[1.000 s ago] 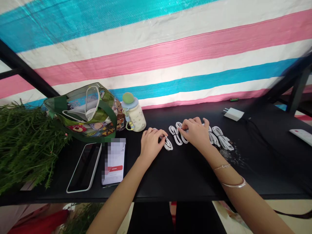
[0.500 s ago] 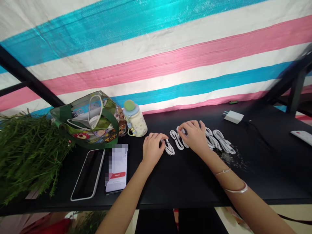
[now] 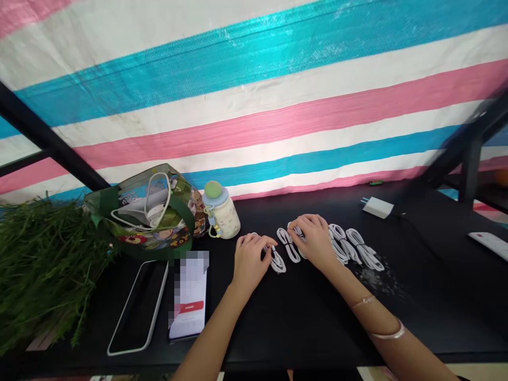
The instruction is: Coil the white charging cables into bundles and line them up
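Left hand (image 3: pixel 250 259): curling narrowly, fingertips touching a coiled white cable (image 3: pixel 277 262); I cannot tell whether it is gripping.
Right hand (image 3: pixel 313 241): bending narrowly over a second coiled white cable (image 3: pixel 297 231); its hold is also unclear.
Right of the grip: more white cable coils (image 3: pixel 353 246) are lying in a row, with a white charger (image 3: pixel 378 207) sitting beyond them.
Left of the grip: a cream bottle (image 3: pixel 221 212) is standing beside a clear-fronted cartoon bag (image 3: pixel 138 211).

A woven tarpaulin (image 3: pixel 254 114) striped pink, white and blue hangs behind a black table (image 3: pixel 301 328), with dark frame bars (image 3: pixel 47 137) slanting across it.
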A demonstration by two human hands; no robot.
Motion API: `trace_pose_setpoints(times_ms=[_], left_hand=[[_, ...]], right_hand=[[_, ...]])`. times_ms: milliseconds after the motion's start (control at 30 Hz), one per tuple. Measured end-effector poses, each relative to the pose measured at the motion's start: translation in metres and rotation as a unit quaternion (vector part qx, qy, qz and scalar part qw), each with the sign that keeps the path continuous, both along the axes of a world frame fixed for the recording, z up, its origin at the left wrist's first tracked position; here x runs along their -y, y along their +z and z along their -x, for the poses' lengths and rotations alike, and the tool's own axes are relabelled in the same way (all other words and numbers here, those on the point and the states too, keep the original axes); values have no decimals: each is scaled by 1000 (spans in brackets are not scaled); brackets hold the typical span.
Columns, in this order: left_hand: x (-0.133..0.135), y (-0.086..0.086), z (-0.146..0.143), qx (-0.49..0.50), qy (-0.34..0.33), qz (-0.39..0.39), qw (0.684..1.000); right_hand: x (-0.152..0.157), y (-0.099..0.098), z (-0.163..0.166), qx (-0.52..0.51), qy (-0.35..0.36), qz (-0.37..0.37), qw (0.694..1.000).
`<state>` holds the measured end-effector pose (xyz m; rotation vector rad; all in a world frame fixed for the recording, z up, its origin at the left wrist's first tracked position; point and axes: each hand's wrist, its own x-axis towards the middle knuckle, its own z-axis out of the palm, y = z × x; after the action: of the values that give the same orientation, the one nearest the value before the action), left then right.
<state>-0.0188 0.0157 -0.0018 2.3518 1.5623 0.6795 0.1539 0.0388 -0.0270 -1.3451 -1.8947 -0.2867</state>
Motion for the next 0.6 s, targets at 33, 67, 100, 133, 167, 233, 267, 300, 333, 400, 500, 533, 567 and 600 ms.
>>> trace_pose_setpoints(times_ms=[33,67,100,133,167,233,267,300,333,400,500,533,567,600], left_hand=[[0,0,0,1,1,0,1000],[-1,1,0,1,1,0,1000],[-1,1,0,2,0,-1,1000],[-1,1,0,5,0,-1,1000],[-1,1,1,5,-2,-1,1000],[-2,2,1,3,-1,3,1000],[-2,2,1,0,0,7,1000],[-2,2,1,-1,0,11,1000],[-2,3,1,-3,-1,14,1000],[-2,3,1,-4,-6,16,1000],[-2,3,1,-6,-11,7,1000],[-1,3,1,-9,-10,7,1000],[-1,3,1,-13,-8,8,1000],[-1,4,1,-17,-6,8,1000]], right_hand=[[0,0,0,-3,0,-5,1000],[-1,0,0,-8,-1,-9,1000],[-1,0,0,-13,-1,-10,1000],[-2,0,-1,-19,-1,-10,1000],[-2,0,-1,-24,-1,-7,1000],[-3,0,-3,-31,-3,0,1000],[-3,1,-3,-34,-5,2,999],[-3,1,-4,-37,-8,3,999],[-3,1,-4,-40,-10,4,999],[-3,2,-5,-46,-12,5,999],[-3,3,-5,-47,-7,14,999],[-2,4,-5,-47,-6,16,999],[-1,5,-5,-48,-5,16,999],[-1,7,-5,-48,-5,16,999]])
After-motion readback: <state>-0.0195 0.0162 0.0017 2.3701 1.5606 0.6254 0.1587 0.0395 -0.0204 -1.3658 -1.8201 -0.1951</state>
